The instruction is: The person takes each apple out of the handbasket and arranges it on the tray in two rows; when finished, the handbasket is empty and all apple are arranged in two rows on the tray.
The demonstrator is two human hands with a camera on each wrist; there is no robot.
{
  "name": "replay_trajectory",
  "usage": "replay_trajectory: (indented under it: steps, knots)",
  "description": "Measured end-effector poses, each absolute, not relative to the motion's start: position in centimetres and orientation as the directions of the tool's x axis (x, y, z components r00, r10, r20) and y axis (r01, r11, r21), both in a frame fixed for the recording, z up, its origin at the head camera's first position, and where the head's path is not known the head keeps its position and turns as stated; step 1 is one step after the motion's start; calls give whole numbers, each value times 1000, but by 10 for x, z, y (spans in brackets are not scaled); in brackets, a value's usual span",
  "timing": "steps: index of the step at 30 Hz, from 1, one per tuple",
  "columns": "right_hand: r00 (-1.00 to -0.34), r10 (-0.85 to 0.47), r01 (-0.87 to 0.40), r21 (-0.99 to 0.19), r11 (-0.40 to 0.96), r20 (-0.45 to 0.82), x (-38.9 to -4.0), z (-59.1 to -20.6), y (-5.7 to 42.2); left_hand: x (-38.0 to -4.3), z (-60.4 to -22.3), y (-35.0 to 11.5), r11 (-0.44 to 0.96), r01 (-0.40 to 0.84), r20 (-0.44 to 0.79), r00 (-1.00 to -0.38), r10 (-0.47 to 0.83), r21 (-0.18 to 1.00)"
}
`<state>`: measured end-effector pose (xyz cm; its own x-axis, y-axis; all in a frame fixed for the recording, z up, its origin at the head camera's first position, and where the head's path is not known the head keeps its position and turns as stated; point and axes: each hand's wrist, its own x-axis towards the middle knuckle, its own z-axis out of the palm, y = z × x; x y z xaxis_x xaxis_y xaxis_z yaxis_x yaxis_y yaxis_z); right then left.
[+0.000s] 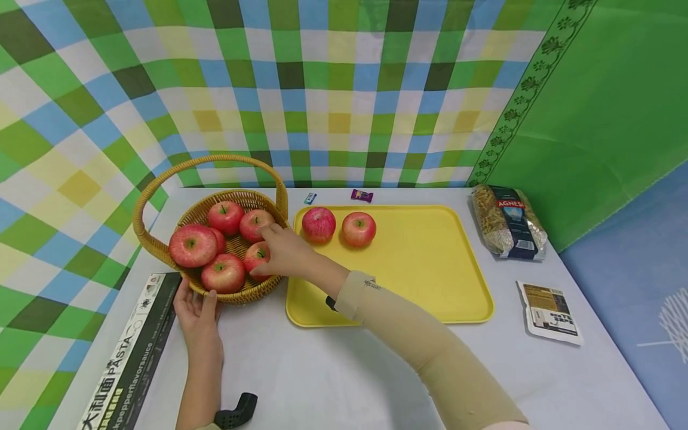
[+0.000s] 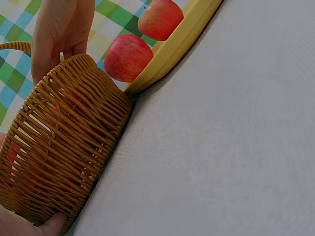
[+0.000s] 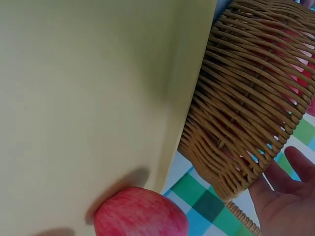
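Observation:
A wicker basket (image 1: 258, 292) with a tall arched handle stands at the left, with several red apples (image 1: 222, 275) inside. My left hand (image 1: 197, 307) holds the basket's near left side, its thumb (image 2: 53, 225) against the woven wall. My right hand (image 1: 292, 254) reaches over the right rim into the basket. Its fingers and thumb are spread around one apple (image 1: 255, 257) at the basket's right side; the right wrist view hides this grip behind the wicker. Two more apples, one darker (image 1: 319, 225) and one paler (image 1: 359, 229), sit on the yellow tray (image 1: 419, 269) beside the basket.
A long pasta box (image 1: 134, 352) lies left of my left arm. Right of the tray are a bag of pasta (image 1: 507, 222) and a small pouch (image 1: 549, 312). Two small wrapped packets, one blue (image 1: 310, 198) and one purple (image 1: 362, 195), lie behind the tray near the checkered cloth (image 1: 338, 89).

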<state>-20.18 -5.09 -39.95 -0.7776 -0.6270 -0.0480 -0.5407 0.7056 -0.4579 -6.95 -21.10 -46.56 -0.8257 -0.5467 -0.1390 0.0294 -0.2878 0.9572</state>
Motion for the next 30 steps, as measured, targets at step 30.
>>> replay_trajectory:
  steps: [30]
  knots:
    - [-790, -603, -557, -285, 780, -109, -204, -407, -68, -71, -467, -212, -290, 23, -146, -825, -546, 957]
